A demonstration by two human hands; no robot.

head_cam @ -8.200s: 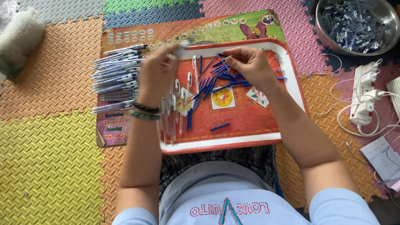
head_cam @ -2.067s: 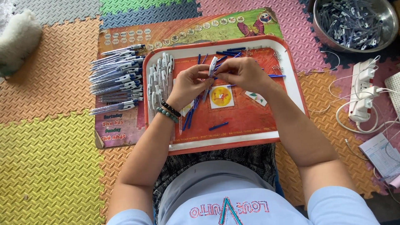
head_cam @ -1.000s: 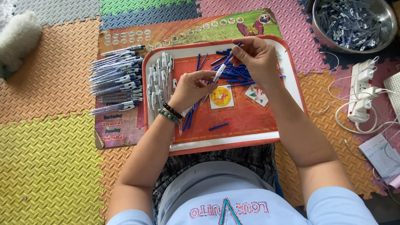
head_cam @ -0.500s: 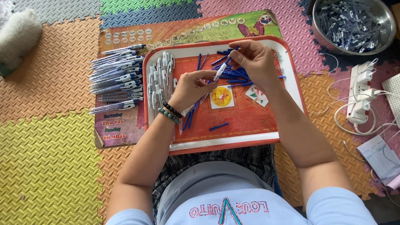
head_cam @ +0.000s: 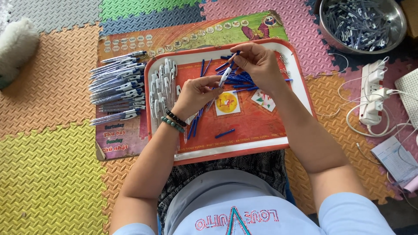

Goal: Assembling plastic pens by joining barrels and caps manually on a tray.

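Head view is showing your two hands working over a red tray with a white rim, lying on the foam mats in front of your lap. Your left hand is curling shut around the lower end of a white pen barrel, gripping it between thumb and fingers, with dark and green bead bracelets sitting on the wrist. Your right hand is pinching a thin blue refill at the barrel's upper end, fingertips closed narrowly on it; the refill and the barrel are meeting between your hands, above the upper middle of the tray. Just under your right hand, a loose pile of blue refills is lying on the tray, and one more blue piece is resting alone nearer to you. A row of white barrels is lining the tray's left side, just beside your left hand. Off the tray to the left, a stack of finished pens is lying on a picture board. At the top right a metal bowl is holding many more blue and white parts, well apart from your hands. A white power strip with cables is lying to the right of the tray.
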